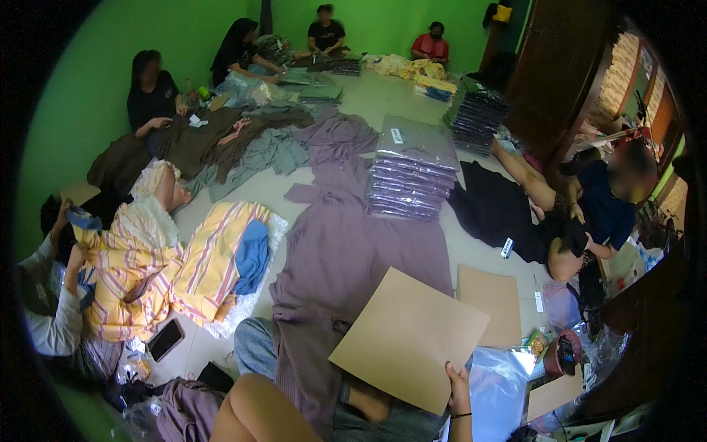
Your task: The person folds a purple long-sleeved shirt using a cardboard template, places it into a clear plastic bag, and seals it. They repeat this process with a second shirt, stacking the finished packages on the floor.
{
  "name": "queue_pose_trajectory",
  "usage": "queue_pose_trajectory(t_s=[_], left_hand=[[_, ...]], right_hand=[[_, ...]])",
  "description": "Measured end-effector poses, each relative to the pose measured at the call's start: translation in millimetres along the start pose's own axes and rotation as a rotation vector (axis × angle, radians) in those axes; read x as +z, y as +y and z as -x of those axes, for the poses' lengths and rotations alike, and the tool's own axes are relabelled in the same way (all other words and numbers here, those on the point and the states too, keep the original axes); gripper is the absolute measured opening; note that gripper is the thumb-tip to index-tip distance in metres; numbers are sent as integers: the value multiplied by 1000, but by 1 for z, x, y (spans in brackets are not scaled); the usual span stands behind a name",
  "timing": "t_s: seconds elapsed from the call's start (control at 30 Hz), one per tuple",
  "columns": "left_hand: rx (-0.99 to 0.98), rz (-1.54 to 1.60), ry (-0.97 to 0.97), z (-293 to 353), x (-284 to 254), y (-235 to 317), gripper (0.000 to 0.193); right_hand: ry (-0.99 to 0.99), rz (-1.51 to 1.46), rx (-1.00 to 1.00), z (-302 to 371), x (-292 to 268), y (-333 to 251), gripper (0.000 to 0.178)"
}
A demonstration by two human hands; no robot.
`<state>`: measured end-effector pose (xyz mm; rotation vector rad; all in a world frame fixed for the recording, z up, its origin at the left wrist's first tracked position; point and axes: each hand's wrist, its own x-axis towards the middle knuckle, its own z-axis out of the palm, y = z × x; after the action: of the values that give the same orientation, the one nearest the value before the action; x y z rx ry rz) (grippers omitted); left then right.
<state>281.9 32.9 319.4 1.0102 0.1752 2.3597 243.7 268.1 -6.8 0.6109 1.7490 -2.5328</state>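
Note:
A sheet of brown cardboard (409,335) is gripped at its lower right edge by my right hand (458,388), thumb on top. The sheet tilts above my lap and the lower part of a mauve garment (361,243) spread out on the floor. A dark band circles my right wrist. My left hand does not show; a bare bent limb (261,412) rises at the bottom edge. Right of the held sheet lie more brown cardboard (492,300) and clear plastic bags (495,390).
Beyond the garment stands a stack of bagged mauve clothes (409,180). Another dark stack (477,118) is farther back. At left, a person handles yellow striped clothing (132,280) near a phone (165,339). Someone sits at right beside a black garment (490,210). Several others sit along the walls.

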Motion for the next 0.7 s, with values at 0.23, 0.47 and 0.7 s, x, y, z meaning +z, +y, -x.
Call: queue_pose_trajectory(t_s=[0.23,0.47,0.7], left_hand=[[-164,-179,-30,13,-14,13,59],[-177,-263,-11,12,-16,18,44],[-88,-720,-130,17,-22,29,28]], right_hand=[[10,-6,13,1,-2,0,28],[3,-3,-2,1,-2,1,29],[85,-44,-41,-1,8,-3,32]])
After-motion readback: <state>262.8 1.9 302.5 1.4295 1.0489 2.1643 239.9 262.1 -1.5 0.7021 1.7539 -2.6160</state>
